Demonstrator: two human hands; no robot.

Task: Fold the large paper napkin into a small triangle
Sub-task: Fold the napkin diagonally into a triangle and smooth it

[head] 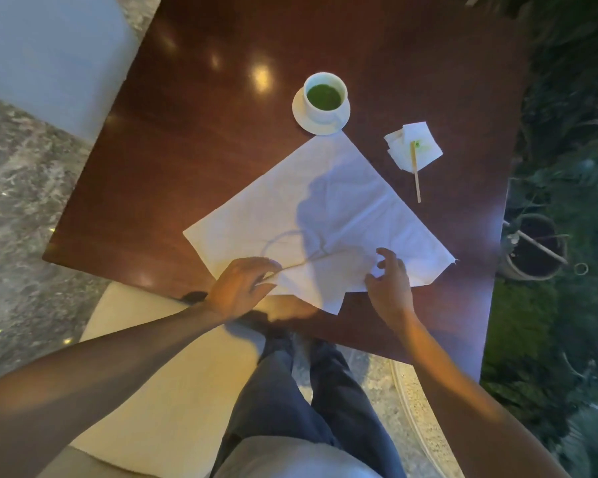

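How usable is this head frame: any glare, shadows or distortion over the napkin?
Head view: ceiling lights glare on the wooden table, away from the large napkin; a head-shaped shadow darkens the napkin's middle; wide-angle bending curves the table edges; the left hand and right hand are slightly blurred; the plants at right are dim.

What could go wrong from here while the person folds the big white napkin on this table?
1. The large white paper napkin has its far corner touching the white saucer under the white cup of green drink; a pull could perhaps shake it and spill.
2. The near corner hangs over the dark wooden table edge, so it may slip.
3. The left hand presses flat, the right hand has curled fingers; thin paper might tear or crease unevenly.
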